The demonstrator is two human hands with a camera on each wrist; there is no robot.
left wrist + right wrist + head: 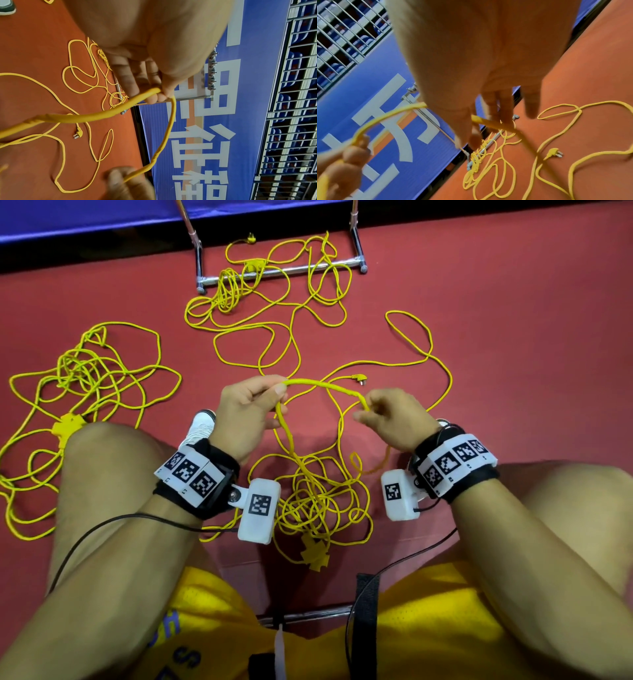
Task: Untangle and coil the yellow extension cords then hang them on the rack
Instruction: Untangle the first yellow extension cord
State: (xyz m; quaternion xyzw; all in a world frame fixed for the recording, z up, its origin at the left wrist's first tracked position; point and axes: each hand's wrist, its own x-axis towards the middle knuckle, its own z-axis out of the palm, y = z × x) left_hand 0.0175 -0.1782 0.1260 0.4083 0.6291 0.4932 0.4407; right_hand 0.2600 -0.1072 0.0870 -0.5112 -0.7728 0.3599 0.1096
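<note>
Between my knees lies a tangled yellow extension cord with its socket block nearest to me. A length of it arches up between my hands. My left hand pinches one end of the arch between thumb and fingers, seen close in the left wrist view. My right hand pinches the other end, with the cord running under its fingers. The cord's plug lies on the floor just beyond my hands. The rack's base bar stands further away.
A second yellow tangle with a socket block spreads at the left beside my knee. A third cord is draped over the rack's base. A blue banner backs the rack's hooks. The floor is red.
</note>
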